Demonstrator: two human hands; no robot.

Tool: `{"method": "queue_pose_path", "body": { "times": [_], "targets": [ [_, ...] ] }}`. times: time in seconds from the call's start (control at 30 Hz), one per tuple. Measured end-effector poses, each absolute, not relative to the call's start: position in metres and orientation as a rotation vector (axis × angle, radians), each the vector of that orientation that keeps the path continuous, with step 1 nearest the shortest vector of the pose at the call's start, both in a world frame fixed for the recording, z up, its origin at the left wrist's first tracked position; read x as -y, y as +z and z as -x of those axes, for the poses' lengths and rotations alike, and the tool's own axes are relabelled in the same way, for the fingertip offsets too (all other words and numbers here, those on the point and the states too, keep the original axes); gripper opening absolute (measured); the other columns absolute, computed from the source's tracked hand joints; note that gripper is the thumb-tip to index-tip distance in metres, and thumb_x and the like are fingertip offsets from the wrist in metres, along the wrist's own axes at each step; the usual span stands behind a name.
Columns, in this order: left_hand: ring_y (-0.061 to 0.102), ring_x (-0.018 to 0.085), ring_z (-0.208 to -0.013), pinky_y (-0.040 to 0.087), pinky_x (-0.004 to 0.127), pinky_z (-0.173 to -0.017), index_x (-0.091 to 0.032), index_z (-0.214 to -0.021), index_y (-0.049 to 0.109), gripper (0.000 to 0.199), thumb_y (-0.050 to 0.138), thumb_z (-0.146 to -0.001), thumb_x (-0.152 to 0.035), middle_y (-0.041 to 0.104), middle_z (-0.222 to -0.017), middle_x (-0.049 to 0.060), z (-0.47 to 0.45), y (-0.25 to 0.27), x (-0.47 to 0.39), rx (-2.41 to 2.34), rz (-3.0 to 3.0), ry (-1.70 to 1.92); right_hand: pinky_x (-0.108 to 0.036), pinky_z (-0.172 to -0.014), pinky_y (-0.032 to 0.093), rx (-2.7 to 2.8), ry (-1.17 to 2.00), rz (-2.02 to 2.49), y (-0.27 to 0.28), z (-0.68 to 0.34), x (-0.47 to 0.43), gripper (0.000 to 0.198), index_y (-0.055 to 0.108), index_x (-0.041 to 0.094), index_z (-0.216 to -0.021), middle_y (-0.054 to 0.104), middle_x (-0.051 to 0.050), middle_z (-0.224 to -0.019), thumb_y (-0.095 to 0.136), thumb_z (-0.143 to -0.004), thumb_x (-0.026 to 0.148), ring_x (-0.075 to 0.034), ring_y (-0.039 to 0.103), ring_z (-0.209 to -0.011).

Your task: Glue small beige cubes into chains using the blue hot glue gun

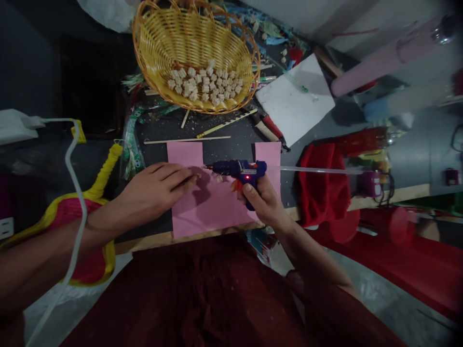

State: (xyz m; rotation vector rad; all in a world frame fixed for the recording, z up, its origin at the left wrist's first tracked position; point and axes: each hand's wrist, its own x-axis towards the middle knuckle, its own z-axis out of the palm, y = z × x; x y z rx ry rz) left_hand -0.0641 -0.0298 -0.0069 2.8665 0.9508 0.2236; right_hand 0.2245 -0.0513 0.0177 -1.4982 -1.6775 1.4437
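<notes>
Dark-blue plastic glue gun, held above notched pink paper; handle clasped by right hand. Judged light, rigid, best gripped there, clear of nozzle. Left hand: fingers bunched; contents cannot be told.

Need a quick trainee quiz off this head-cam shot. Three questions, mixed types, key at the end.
1. Open: What tool does the right hand hold?
2. Multiple choice: What colour is the sheet partly covered by the left hand?
a) white
b) pink
c) yellow
3. True or false: The wicker basket has small pale pieces in it.

Key:
1. A dark blue glue gun.
2. b
3. True
</notes>
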Motion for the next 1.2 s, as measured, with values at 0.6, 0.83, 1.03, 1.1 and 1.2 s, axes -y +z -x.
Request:
{"method": "queue_pose_path", "body": {
  "times": [0.6,0.83,1.03,1.1,1.2],
  "targets": [
    [0.059,0.023,-0.110,0.045,0.036,-0.089,-0.022,-0.128,0.059,0.042,0.043,-0.091,-0.011,0.066,-0.124,0.007,0.065,-0.007,0.029,-0.922,-2.877,0.303,-0.026,-0.051,0.043,1.242,1.047,1.993,0.023,-0.361,-0.076,0.042,0.056,0.019,-0.075,0.053,0.001,-0.057,0.050,-0.092,0.056,-0.009,0.051,-0.050],
    [0.058,0.026,-0.111,0.045,0.039,-0.090,-0.018,-0.128,0.058,0.041,0.043,-0.091,-0.011,0.065,-0.126,0.008,0.066,-0.007,0.029,-0.894,-2.916,0.272,-0.038,-0.077,0.051,2.236,0.321,1.679,0.036,-0.288,-0.009,0.015,0.068,0.021,-0.098,0.067,-0.009,-0.094,0.058,-0.092,0.031,-0.021,0.062,-0.085],
    [0.059,0.024,-0.110,0.046,0.038,-0.090,-0.021,-0.126,0.059,0.039,0.043,-0.092,-0.011,0.066,-0.123,0.008,0.064,-0.006,0.029,-0.906,-2.890,0.274,-0.038,-0.084,0.056,2.359,0.809,1.334,0.008,-0.217,0.024,0.027,0.066,0.019,-0.114,0.070,-0.009,-0.106,0.048,-0.098,0.031,-0.020,0.067,-0.094],
    [0.059,0.024,-0.111,0.046,0.038,-0.091,-0.022,-0.127,0.058,0.040,0.043,-0.092,-0.011,0.065,-0.125,0.007,0.064,-0.006,0.029,-0.917,-2.884,0.257,-0.037,-0.083,0.056,2.396,0.805,1.320,0.001,-0.213,0.024,0.029,0.067,0.019,-0.115,0.069,-0.010,-0.106,0.047,-0.098,0.032,-0.020,0.066,-0.094],
    [0.059,0.024,-0.112,0.046,0.038,-0.092,-0.023,-0.128,0.057,0.040,0.043,-0.092,-0.011,0.064,-0.126,0.006,0.065,-0.008,0.030,-0.919,-2.879,0.254,-0.035,-0.083,0.056,2.419,0.802,1.269,-0.003,-0.213,0.021,0.024,0.070,0.020,-0.106,0.070,-0.009,-0.101,0.050,-0.097,0.031,-0.019,0.066,-0.093]
  ]
}}
